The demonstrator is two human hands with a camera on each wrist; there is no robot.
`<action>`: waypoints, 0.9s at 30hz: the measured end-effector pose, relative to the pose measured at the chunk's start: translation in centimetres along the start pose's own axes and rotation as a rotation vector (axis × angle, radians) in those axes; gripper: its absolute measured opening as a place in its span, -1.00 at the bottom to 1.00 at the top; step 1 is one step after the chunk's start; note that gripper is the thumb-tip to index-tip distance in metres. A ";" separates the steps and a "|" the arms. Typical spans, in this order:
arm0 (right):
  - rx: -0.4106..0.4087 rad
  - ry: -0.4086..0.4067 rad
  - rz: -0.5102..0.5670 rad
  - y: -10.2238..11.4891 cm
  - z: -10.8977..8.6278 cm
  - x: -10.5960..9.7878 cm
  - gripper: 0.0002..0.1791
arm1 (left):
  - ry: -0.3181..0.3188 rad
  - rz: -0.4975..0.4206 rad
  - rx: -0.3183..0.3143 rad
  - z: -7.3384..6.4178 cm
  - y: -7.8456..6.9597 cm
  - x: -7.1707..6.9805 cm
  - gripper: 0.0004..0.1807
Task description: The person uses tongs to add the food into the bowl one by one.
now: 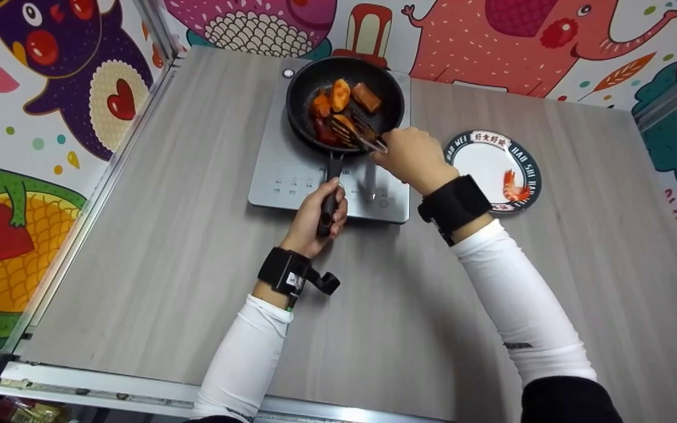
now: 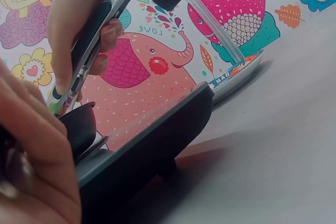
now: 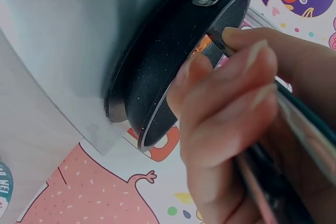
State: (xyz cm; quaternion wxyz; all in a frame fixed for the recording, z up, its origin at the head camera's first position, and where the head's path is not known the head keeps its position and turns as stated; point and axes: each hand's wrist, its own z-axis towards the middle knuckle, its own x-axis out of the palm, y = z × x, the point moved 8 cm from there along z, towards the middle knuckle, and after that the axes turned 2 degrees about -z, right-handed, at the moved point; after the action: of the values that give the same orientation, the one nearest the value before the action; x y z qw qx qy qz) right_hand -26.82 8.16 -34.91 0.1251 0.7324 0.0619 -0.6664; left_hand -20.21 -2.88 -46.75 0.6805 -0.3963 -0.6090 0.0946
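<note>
My left hand (image 1: pixel 313 218) grips the black handle (image 1: pixel 328 205) of a frying pan (image 1: pixel 393 94). Inside the pan lie several orange and reddish-brown food pieces (image 1: pixel 340 95). With my right hand (image 1: pixel 415 157) I hold a pair of tongs (image 1: pixel 372 143), thumb and fingers curled round its two arms, as the right wrist view also shows. The black slotted tips of the tongs reach into the pan at the food near its front rim. Whether the tips pinch a piece I cannot tell. In the left wrist view the tongs (image 2: pixel 94 40) slant down from the right hand.
The pan stands on a silver induction cooker (image 1: pixel 274 170) at the back of the wooden table (image 1: pixel 174 235). Right of the cooker is a white plate (image 1: pixel 479 170) with a dark patterned rim, a cooked shrimp (image 1: pixel 515 187) on it. Cartoon-printed walls (image 1: pixel 526 41) enclose the back and sides.
</note>
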 end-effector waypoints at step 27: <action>0.044 -0.152 0.038 -2.4 -3.4 2.9 -0.24 | -0.002 0.001 -0.018 -0.1 0.0 0.0 -0.66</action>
State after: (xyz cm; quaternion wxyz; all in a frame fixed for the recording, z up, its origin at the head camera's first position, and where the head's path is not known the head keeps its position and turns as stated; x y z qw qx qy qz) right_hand -23.85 11.19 -37.78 0.1257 0.6832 0.0237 -0.7190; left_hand -20.16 -2.92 -46.77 0.6762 -0.4028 -0.6103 0.0900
